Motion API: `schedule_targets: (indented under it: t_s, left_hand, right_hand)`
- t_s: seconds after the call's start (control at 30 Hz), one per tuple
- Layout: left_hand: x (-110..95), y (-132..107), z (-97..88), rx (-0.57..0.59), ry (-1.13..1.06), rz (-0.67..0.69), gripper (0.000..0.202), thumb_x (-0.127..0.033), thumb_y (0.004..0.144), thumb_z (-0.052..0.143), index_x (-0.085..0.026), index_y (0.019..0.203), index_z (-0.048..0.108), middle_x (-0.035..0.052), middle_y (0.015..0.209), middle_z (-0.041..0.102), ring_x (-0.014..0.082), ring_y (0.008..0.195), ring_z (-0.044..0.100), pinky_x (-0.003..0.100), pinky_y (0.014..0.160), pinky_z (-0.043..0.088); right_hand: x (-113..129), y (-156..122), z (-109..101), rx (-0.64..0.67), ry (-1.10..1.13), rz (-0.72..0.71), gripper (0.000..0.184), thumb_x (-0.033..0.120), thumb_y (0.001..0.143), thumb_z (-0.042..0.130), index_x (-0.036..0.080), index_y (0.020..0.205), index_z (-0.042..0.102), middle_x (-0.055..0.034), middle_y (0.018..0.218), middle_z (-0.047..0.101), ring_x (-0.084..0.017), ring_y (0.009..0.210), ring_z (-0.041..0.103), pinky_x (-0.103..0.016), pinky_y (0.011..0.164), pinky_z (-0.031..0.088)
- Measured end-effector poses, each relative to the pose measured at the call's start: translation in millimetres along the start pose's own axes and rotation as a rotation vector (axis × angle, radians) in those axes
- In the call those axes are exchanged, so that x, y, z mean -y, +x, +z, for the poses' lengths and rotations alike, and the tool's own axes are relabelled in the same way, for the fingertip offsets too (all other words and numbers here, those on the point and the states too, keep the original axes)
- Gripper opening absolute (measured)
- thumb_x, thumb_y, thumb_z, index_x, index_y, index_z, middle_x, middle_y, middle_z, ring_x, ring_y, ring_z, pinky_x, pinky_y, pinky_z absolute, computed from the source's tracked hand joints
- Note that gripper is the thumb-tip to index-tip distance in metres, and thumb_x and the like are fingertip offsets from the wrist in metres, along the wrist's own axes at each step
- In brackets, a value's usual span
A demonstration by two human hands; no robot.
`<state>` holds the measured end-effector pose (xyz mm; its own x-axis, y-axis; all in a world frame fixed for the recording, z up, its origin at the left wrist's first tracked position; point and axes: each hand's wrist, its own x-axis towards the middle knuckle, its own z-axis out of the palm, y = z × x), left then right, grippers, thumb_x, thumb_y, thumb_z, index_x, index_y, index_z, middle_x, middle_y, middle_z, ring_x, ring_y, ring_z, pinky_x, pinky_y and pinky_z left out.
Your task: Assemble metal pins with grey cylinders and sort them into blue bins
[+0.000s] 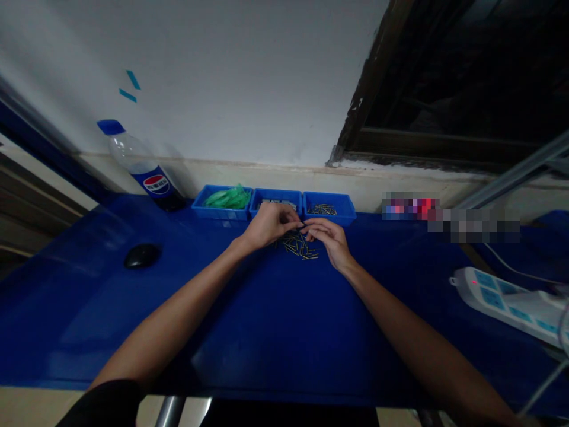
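My left hand (267, 225) and my right hand (328, 238) meet fingertip to fingertip above a small pile of thin metal pins (299, 245) on the blue table (267, 320). Both hands have their fingers pinched together at about the same spot. What is between the fingertips is too small to make out. Behind the hands stand three blue bins in a row: the left bin (221, 210) holds green plastic pieces (227, 197), the middle bin (275, 201) holds small grey parts, the right bin (329, 209) holds more metal pins.
A cola bottle (142, 169) with a blue cap leans against the wall at the back left. A black mouse-like object (141, 255) lies on the left. A white power strip (511, 302) with cables lies at the right. The wall runs close behind the bins.
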<state>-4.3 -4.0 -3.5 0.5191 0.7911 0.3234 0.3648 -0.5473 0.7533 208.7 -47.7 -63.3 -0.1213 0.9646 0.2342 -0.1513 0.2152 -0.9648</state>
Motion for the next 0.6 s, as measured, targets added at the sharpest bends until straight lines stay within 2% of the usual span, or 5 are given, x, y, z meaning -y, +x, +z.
schedule_targets:
  t_s: [0.17, 0.33, 0.6]
  left_hand:
    - [-2, 0, 1.3, -0.005, -0.045, -0.029, 0.023, -0.036, 0.086, 0.076, -0.014, 0.085, 0.078, 0.0073, 0.079, 0.080, 0.0160, 0.069, 0.074, 0.025, 0.064, 0.055]
    - [0, 0, 3.5, 0.010, -0.107, -0.050, 0.018, -0.028, 0.087, 0.071, -0.012, 0.092, 0.078, 0.0088, 0.086, 0.081, 0.0167, 0.074, 0.076, 0.027, 0.070, 0.059]
    - [10, 0, 6.6, 0.082, -0.134, -0.070, 0.016, -0.019, 0.081, 0.071, -0.013, 0.096, 0.073, 0.0079, 0.087, 0.081, 0.0184, 0.082, 0.078, 0.030, 0.079, 0.062]
  right_hand:
    - [3, 0, 1, 0.013, 0.029, 0.039, 0.021, 0.034, 0.081, 0.081, 0.025, 0.100, 0.080, -0.0051, 0.093, 0.081, -0.019, 0.075, 0.068, -0.037, 0.076, 0.052]
    - [2, 2, -1, -0.010, 0.068, 0.055, 0.026, 0.031, 0.082, 0.080, 0.025, 0.107, 0.080, -0.0048, 0.096, 0.081, -0.018, 0.075, 0.067, -0.035, 0.074, 0.050]
    - [2, 3, -1, -0.049, 0.073, 0.073, 0.024, 0.030, 0.079, 0.081, 0.023, 0.102, 0.081, -0.0058, 0.095, 0.082, -0.017, 0.075, 0.067, -0.035, 0.075, 0.050]
